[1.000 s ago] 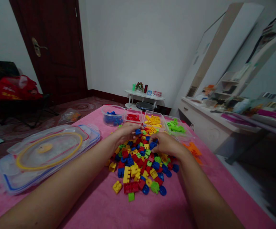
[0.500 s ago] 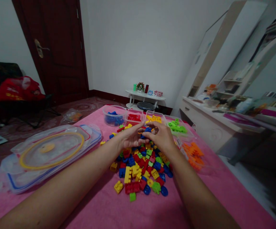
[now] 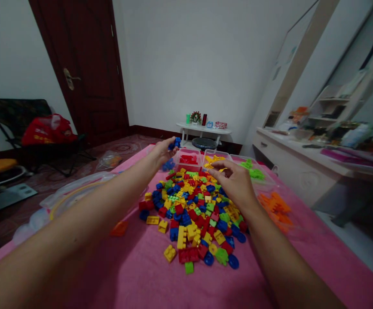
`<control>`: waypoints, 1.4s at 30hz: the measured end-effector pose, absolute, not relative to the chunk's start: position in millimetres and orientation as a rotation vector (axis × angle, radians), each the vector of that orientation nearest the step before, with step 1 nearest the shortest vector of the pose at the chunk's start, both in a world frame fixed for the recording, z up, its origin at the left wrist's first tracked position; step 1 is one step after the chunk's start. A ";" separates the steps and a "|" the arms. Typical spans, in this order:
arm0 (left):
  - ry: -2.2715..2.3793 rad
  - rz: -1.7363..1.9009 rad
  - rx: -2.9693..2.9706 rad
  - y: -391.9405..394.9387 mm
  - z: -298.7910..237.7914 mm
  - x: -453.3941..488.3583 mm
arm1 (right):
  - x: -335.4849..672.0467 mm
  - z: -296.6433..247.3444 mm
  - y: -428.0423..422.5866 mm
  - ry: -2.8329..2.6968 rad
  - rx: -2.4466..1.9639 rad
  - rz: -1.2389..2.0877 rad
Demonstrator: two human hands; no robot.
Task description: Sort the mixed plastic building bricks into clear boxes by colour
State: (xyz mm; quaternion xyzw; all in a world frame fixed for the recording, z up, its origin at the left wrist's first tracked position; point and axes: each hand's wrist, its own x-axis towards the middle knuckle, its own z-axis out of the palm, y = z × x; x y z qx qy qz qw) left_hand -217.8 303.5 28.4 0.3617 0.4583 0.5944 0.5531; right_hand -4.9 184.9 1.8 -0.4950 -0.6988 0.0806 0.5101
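Holding blue blocks (image 3: 175, 143) in the left hand (image 3: 164, 151), beside the tub of red blocks (image 3: 189, 159). Half curling the right hand (image 3: 233, 177) over the pile (image 3: 193, 206) heaped on pink cloth (image 3: 154, 279); cannot tell whether gripping anything. Facing a pale wall (image 3: 186, 56), between dark door (image 3: 80, 64) and white dresser (image 3: 289, 156).

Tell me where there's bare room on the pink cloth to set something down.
The cloth lies bare between the left forearm and right forearm, nearer than the brick pile, and right of the right forearm, nearer than the orange pieces. Crowded: the pile itself, the far edge with its boxes, and beyond the left forearm, where lids lie.
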 end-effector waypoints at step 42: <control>1.729 -0.034 2.722 212.9 -16.9 -235.9 | -6.2 -10.9 187.9 -1.865 -1.157 0.144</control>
